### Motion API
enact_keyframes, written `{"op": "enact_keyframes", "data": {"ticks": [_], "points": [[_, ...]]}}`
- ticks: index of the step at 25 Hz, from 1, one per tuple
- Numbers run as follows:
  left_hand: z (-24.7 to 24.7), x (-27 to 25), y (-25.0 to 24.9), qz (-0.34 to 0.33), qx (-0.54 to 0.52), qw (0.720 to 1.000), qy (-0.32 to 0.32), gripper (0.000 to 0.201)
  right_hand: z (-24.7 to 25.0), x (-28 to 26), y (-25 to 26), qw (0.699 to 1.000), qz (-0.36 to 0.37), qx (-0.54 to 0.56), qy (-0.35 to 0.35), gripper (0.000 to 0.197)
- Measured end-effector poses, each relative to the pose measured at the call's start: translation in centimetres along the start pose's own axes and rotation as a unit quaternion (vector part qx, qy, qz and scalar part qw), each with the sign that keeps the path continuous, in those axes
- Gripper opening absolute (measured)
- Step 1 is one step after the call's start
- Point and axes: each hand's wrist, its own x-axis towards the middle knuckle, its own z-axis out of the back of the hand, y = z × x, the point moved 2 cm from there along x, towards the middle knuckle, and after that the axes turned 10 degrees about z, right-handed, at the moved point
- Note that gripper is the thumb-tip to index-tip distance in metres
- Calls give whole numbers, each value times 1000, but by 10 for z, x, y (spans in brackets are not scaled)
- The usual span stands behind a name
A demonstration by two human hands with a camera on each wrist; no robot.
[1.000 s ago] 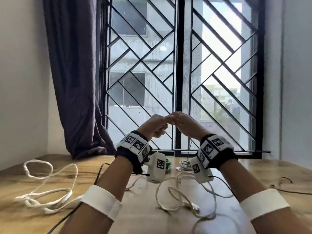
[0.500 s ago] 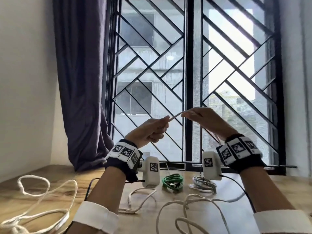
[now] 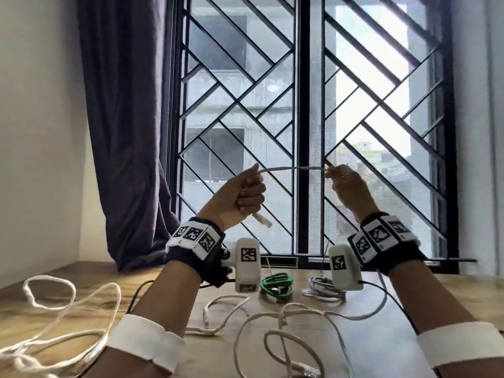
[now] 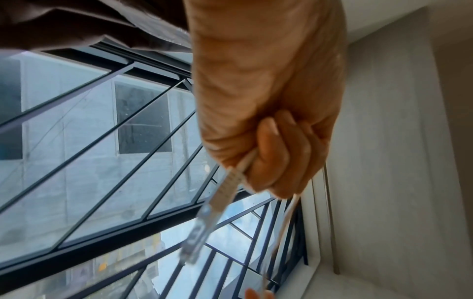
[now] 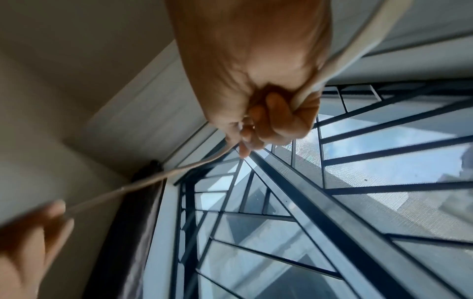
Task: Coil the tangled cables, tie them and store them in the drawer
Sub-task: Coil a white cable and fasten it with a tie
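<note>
Both hands are raised in front of the window, holding one white cable (image 3: 291,168) stretched between them. My left hand (image 3: 245,192) grips it in a fist, and the clear plug end (image 3: 262,220) hangs out below the fist (image 4: 199,228). My right hand (image 3: 344,181) pinches the cable further along (image 5: 302,97), and the rest runs down past the wrist toward the table. More white cable (image 3: 286,331) lies in loose loops on the wooden table (image 3: 90,293) below. No drawer is in view.
A coiled green cable (image 3: 276,285) and a coiled grey cable (image 3: 324,288) lie near the window sill. A thick white rope-like cable (image 3: 54,317) sprawls at the left. A dark curtain (image 3: 125,132) hangs left of the barred window (image 3: 308,126).
Both hands have risen from just above the table and moved apart, drawing a length of white cable out straight between them. The head view has tilted up.
</note>
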Motion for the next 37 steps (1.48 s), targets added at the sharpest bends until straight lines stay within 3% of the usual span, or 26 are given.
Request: {"op": "enact_keyframes", "data": {"ticks": [3, 5, 9, 11, 13, 15, 18, 19, 21, 23, 25, 27, 29, 33, 37], "points": [[-2, -2, -9, -93, -78, 992, -21, 41, -28, -19, 3, 986, 7, -30, 165, 27], [3, -5, -16, -151, -109, 980, -66, 39, -52, -35, 12, 957, -7, -25, 288, 25], [35, -22, -27, -239, -100, 928, -269, 37, -83, -66, 33, 843, -19, -107, 527, 26], [47, -30, -30, -266, -80, 912, -301, 34, -79, -69, 43, 801, -2, -127, 585, 27], [49, -30, -28, -266, -64, 910, -312, 30, -67, -67, 55, 784, 32, -131, 605, 28], [40, -24, -23, -243, 5, 905, -348, 25, -56, -64, 72, 787, 77, -123, 600, 25], [18, -12, -8, -174, 267, 864, -390, 24, -41, -51, 93, 837, 179, -111, 505, 20], [10, -8, -3, -143, 334, 855, -371, 26, -37, -45, 95, 859, 206, -109, 455, 19], [0, -3, 9, -76, 383, 865, -314, 29, -30, -34, 92, 895, 242, -113, 358, 19], [-3, 1, 20, -29, 403, 879, -254, 29, -23, -27, 84, 916, 243, -134, 289, 21], [1, 4, 26, -15, 425, 873, -237, 31, -21, -23, 70, 930, 235, -138, 246, 27], [7, 5, 26, -20, 399, 882, -250, 38, -18, -18, 57, 947, 226, -115, 198, 34], [11, 4, 25, 1, 335, 914, -228, 47, -12, -13, 44, 960, 207, -123, 142, 36], [-3, 4, 25, 77, 202, 975, -44, 55, -9, -17, 24, 974, 150, -162, 58, 46], [-12, 2, 11, 4, 97, 994, 43, 40, -32, -30, 17, 981, 150, -84, 95, 40]]}}
